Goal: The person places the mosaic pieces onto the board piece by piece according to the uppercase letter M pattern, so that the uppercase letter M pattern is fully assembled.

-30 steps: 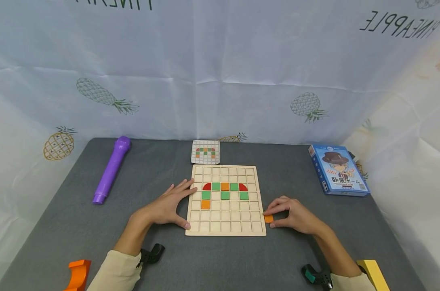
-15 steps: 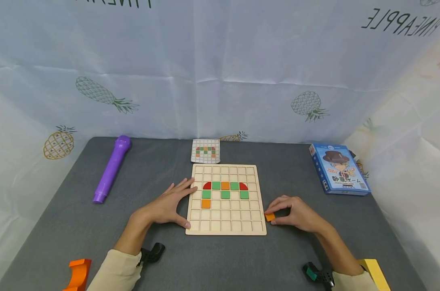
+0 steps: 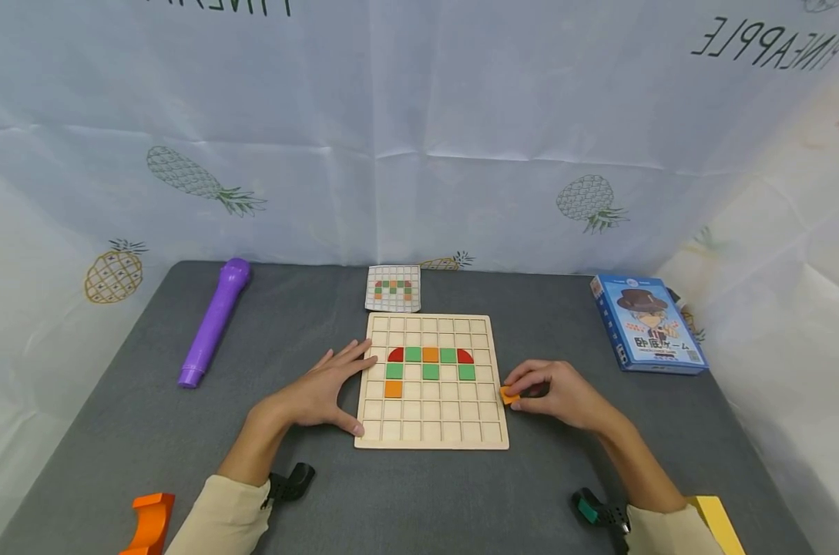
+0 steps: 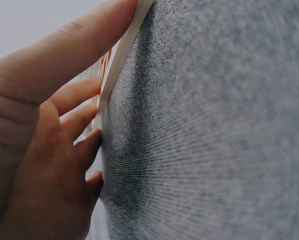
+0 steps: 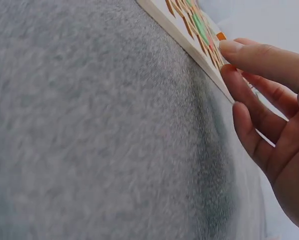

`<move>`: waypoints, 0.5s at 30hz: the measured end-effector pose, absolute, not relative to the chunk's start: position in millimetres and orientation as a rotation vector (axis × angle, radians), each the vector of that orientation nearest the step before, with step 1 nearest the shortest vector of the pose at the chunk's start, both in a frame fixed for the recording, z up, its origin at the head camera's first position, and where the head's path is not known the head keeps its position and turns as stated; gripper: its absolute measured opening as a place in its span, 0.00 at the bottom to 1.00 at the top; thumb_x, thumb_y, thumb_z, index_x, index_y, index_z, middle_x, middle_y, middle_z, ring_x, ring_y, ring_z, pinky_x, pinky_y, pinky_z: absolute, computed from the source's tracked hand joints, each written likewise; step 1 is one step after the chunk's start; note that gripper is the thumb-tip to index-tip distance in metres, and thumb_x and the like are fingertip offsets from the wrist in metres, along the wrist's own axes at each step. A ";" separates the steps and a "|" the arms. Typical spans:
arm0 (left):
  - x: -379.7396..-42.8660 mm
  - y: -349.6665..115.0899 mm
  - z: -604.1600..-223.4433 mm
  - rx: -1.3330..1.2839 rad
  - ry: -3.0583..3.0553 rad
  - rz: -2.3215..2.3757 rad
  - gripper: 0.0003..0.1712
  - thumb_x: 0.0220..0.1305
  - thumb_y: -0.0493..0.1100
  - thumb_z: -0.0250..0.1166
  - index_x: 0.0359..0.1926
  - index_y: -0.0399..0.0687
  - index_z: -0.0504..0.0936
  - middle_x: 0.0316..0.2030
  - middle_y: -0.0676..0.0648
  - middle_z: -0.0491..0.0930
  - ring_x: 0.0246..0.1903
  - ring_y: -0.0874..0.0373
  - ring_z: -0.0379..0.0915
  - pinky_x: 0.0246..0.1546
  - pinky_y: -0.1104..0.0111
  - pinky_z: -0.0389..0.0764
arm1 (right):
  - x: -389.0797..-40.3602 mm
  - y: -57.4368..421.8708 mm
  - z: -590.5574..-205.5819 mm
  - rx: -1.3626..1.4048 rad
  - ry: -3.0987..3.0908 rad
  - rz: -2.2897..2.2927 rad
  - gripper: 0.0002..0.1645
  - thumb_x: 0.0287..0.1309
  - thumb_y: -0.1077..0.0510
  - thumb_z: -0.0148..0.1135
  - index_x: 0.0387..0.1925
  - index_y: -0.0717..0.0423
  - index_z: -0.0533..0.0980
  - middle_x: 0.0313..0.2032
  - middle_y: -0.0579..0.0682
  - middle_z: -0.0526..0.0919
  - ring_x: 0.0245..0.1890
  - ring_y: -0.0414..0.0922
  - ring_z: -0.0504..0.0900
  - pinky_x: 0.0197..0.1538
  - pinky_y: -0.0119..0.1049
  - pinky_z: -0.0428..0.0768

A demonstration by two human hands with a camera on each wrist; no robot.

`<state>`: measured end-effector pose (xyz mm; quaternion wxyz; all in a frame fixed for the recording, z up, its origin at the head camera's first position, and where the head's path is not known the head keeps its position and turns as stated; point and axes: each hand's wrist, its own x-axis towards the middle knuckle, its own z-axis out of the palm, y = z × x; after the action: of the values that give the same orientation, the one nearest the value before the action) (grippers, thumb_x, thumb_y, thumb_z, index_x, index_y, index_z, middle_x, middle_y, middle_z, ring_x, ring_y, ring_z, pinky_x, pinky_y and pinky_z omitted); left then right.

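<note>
A wooden grid board [image 3: 440, 428] lies on the grey table, with red, green and orange tiles in several of its cells. My left hand [image 3: 320, 391] rests on the board's left edge, fingers spread and straight, thumb near the front corner; the left wrist view shows the thumb [image 4: 84, 45] on the rim. At the board's right edge, my right hand [image 3: 558, 393] pinches an orange square tile [image 3: 508, 395] between thumb and fingers. Only a small corner of this orange tile [image 5: 221, 36] shows in the right wrist view. Behind the board lies a card [image 3: 393, 302] printed with a coloured pattern.
A purple microphone-shaped object [image 3: 213, 327] lies at the back left. At the back right is a blue box [image 3: 651, 327]. An orange curved block [image 3: 150, 524] sits front left, and a yellow block [image 3: 717, 524] is beside the right sleeve.
My right hand has lifted the orange tile from the table beside the board and moved it slightly away from me, up to the board's right edge. The left hand has stayed still.
</note>
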<state>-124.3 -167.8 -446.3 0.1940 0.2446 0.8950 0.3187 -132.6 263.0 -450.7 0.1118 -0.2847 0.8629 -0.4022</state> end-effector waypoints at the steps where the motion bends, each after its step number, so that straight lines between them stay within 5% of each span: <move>1: -124.2 -167.7 -446.1 0.686 2.509 0.895 0.65 0.41 0.55 0.85 0.78 0.44 0.62 0.83 0.41 0.45 0.82 0.37 0.37 0.78 0.34 0.37 | -133.2 262.1 -450.6 -0.839 2.541 -1.186 0.08 0.57 0.56 0.75 0.40 0.44 0.89 0.46 0.45 0.89 0.45 0.32 0.82 0.42 0.29 0.82; 15: -124.5 -168.5 -449.3 0.690 2.510 0.902 0.65 0.41 0.55 0.85 0.78 0.44 0.61 0.83 0.41 0.46 0.82 0.38 0.37 0.79 0.34 0.37 | -137.7 243.9 -451.5 -0.820 2.620 -1.185 0.11 0.57 0.55 0.75 0.43 0.45 0.89 0.47 0.43 0.90 0.50 0.33 0.83 0.53 0.26 0.81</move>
<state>-124.5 -168.5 -449.3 0.1921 0.2457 0.8941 0.3215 -137.7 243.9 -451.5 0.0759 -0.2734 0.8737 -0.3953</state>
